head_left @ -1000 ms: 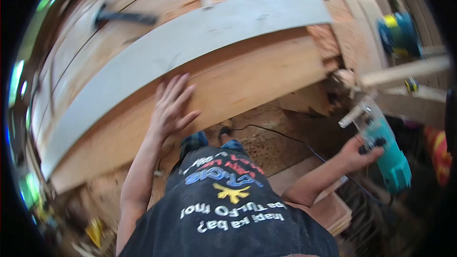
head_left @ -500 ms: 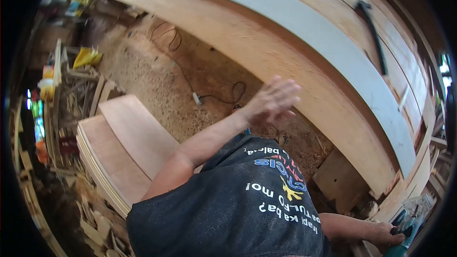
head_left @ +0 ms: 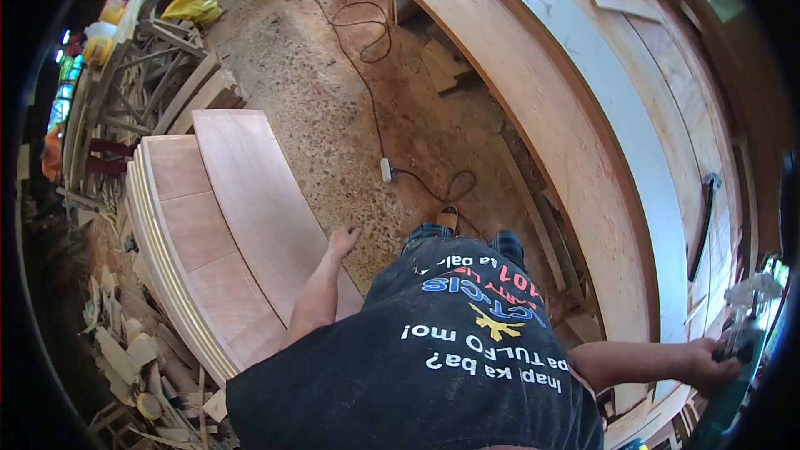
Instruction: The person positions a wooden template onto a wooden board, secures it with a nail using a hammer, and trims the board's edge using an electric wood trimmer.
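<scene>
My left hand (head_left: 344, 239) hangs low in front of me with its fingers curled and nothing visible in them. It is above the right edge of a smooth pale-brown board (head_left: 254, 171), which lies on a stack of curved plywood panels (head_left: 185, 179). At the far right, my right hand (head_left: 712, 367) is wrapped round a teal trim router (head_left: 733, 396) with a clear plastic part at its upper end. The router is beside the wide workbench, near a long wooden board (head_left: 575, 158) and a whitish strip (head_left: 617, 92).
A black-handled hammer (head_left: 707, 221) lies on the wooden surface at right. An extension cord with a white socket (head_left: 387, 170) runs over the gritty floor (head_left: 317, 108). Scrap wood (head_left: 125, 358) is heaped at lower left. A yellow bag (head_left: 192, 4) sits among timber at upper left.
My left hand has dropped from over the long board towards the panel stack, its spread fingers now curled. The view has turned. The right hand still holds the trim router.
</scene>
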Tool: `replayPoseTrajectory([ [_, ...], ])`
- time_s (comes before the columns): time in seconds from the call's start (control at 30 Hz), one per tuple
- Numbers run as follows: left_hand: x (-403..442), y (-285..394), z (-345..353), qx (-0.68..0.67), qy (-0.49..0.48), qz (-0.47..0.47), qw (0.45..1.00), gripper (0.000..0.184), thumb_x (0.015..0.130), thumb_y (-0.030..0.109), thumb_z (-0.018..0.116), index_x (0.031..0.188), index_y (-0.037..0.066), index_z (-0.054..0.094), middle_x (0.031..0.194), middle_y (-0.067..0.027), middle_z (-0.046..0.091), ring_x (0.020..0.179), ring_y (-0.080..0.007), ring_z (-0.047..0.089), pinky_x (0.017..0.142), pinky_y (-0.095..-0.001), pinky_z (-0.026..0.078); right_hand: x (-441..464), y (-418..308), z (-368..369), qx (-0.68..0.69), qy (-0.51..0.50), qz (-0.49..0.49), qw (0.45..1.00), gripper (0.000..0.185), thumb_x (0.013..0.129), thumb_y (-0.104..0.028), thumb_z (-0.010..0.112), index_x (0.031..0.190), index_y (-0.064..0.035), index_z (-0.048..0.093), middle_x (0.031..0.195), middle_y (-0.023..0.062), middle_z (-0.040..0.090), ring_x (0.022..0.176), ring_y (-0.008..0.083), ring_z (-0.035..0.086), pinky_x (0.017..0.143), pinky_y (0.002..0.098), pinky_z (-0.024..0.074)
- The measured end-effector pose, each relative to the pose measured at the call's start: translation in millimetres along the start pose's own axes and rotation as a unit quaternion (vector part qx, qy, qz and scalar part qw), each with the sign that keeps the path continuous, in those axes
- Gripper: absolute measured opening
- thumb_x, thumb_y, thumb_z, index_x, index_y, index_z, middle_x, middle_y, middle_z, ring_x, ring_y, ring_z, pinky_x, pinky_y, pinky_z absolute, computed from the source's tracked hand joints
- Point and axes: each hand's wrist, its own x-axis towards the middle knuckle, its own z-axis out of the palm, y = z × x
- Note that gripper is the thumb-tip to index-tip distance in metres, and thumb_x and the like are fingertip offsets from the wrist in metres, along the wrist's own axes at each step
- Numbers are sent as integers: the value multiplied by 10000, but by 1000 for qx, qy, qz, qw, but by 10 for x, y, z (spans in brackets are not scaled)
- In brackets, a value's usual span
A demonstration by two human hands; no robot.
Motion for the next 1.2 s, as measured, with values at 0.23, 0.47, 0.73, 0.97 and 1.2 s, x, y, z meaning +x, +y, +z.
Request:
replayPoseTrajectory([
  [0.23,14,121,214,-103,5,25,994,415,898,400,632,1092,47,728,931,-192,736,880,-286,724,786,-404,536,897,-1590,189,136,67,9,988,148,770,-115,767,833,-104,633,747,85,678,639,304,673,563,377,497],
  [0.47,581,226,-142,-108,-30,-7,994,449,898,423,616,1124,49,720,948,-206,732,901,-295,719,798,-407,535,1019,-3067,641,466,60,194,861,108,840,-110,757,867,-107,652,759,61,674,626,178,684,532,255,509],
  [0.73,1650,890,-1611,-32,39,17,999,373,931,359,607,1136,71,727,820,-143,715,728,-211,683,681,-338,540,1734,-4666,894,353,138,77,922,259,876,-151,773,1061,-130,593,831,50,696,703,174,727,530,237,506],
  [0.97,2241,1351,-2417,-225,119,44,966,392,940,347,616,1171,41,697,945,-122,725,781,-180,668,713,-331,526,2470,-6001,771,362,33,127,923,98,922,-171,721,981,-124,658,846,32,723,712,178,737,564,232,505],
  [1.2,3091,842,-2717,-62,6,6,998,381,928,348,610,1093,20,714,849,-96,699,711,-164,642,644,-343,514,2973,-7007,329,387,-16,166,907,48,957,-153,674,917,-129,684,849,18,717,690,135,731,575,194,522],
])
